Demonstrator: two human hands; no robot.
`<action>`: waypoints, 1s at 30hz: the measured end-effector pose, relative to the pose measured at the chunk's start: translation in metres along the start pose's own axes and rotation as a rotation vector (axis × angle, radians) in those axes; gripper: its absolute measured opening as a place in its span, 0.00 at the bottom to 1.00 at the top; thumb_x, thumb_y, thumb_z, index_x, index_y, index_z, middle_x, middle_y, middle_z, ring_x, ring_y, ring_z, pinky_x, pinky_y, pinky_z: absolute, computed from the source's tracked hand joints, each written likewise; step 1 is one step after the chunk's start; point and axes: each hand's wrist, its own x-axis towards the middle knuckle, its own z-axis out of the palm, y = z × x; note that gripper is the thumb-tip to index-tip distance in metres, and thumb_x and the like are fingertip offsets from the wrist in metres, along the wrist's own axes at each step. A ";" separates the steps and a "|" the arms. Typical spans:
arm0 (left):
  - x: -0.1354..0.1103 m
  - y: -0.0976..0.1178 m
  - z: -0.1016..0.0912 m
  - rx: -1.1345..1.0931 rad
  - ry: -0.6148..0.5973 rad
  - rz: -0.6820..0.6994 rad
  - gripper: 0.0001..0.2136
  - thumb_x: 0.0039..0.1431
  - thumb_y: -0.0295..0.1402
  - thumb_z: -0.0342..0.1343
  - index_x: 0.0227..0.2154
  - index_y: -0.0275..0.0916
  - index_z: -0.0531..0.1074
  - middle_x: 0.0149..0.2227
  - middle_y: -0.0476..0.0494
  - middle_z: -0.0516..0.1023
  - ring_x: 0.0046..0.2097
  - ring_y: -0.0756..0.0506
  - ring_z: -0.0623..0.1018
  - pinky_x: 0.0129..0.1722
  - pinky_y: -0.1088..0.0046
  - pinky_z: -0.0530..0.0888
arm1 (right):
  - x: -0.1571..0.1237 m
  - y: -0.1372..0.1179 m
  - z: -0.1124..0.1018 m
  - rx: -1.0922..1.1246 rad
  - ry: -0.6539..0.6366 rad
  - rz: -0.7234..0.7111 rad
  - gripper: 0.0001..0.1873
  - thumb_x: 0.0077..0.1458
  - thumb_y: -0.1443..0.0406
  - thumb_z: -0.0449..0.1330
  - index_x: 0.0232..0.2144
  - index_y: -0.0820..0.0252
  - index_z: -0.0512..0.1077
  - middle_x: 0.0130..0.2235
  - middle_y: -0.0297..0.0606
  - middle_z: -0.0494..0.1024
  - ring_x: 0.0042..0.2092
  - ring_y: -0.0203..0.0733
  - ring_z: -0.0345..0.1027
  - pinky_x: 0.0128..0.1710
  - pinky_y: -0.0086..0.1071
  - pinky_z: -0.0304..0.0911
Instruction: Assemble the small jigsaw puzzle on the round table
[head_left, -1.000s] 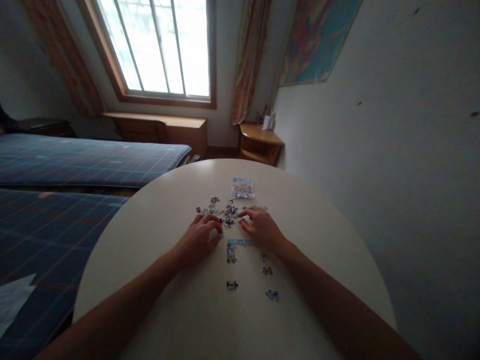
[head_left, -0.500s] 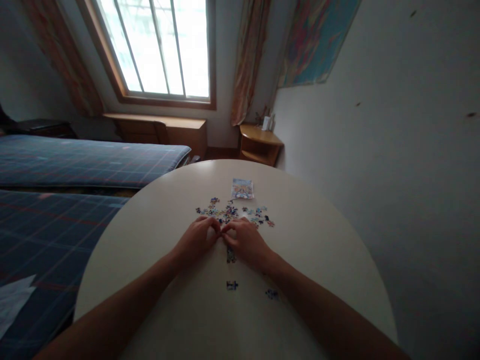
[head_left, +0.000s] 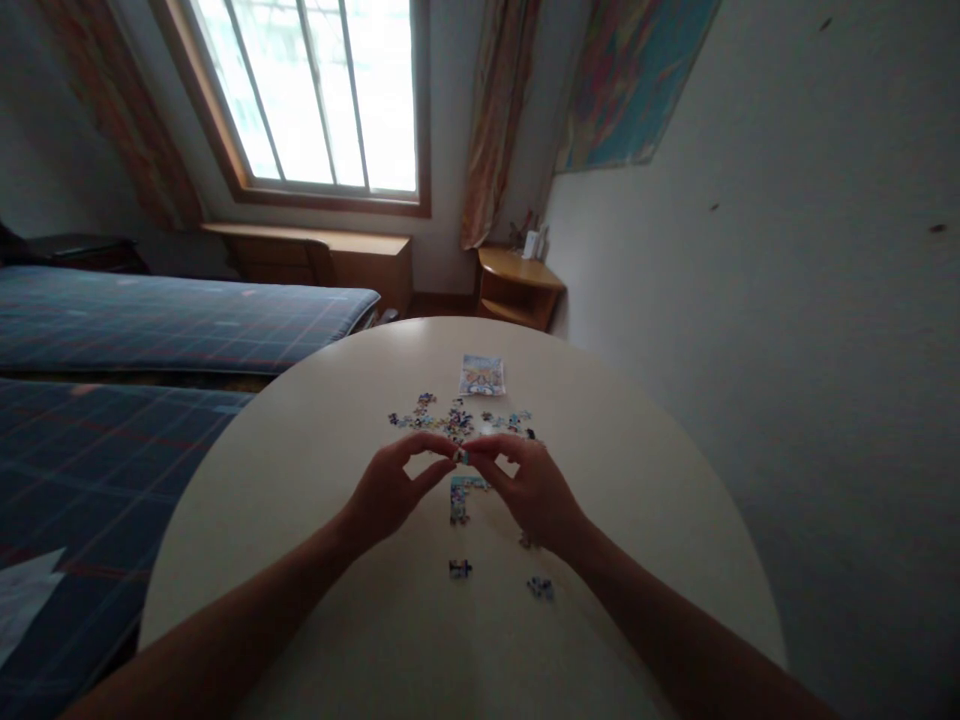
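Note:
Between my two hands is a small jigsaw puzzle piece, pinched at its sides by thumb and forefinger. My left hand grips it from the left, my right hand from the right. Just below the fingers lies a joined corner of puzzle, bent like an L, its right end partly behind my right hand. Nearer to me are a small joined bit of puzzle and another cluster of pieces. Loose puzzle pieces lie scattered beyond my hands, some of them hidden.
A small picture card lies at the far side of the round white table. Beds with plaid covers stand to the left, and a white wall is close on the right. A corner shelf stands behind.
My hands have lifted a little and moved right, the right one farther. The piece between the fingertips and the L-shaped corner below now show clearly.

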 end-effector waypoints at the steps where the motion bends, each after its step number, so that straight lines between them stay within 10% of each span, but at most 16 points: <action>1: -0.001 0.001 0.000 -0.001 -0.007 0.008 0.05 0.60 0.36 0.59 0.36 0.41 0.76 0.36 0.47 0.82 0.39 0.46 0.81 0.42 0.67 0.77 | -0.003 0.001 0.000 -0.001 0.018 0.005 0.06 0.57 0.64 0.62 0.36 0.55 0.79 0.34 0.34 0.82 0.36 0.38 0.74 0.41 0.32 0.66; 18: -0.007 0.011 0.008 -0.220 -0.038 0.079 0.07 0.58 0.34 0.63 0.27 0.40 0.72 0.33 0.47 0.80 0.38 0.47 0.80 0.42 0.69 0.76 | -0.018 0.001 -0.001 0.049 0.086 -0.044 0.06 0.56 0.63 0.62 0.38 0.53 0.77 0.36 0.35 0.81 0.37 0.39 0.73 0.40 0.34 0.65; 30: -0.012 0.007 0.016 -0.152 -0.017 0.012 0.13 0.54 0.35 0.66 0.39 0.40 0.70 0.33 0.49 0.79 0.36 0.47 0.81 0.38 0.71 0.77 | -0.018 -0.001 0.002 0.098 0.003 -0.051 0.06 0.57 0.64 0.61 0.36 0.53 0.79 0.34 0.33 0.82 0.38 0.39 0.74 0.43 0.35 0.64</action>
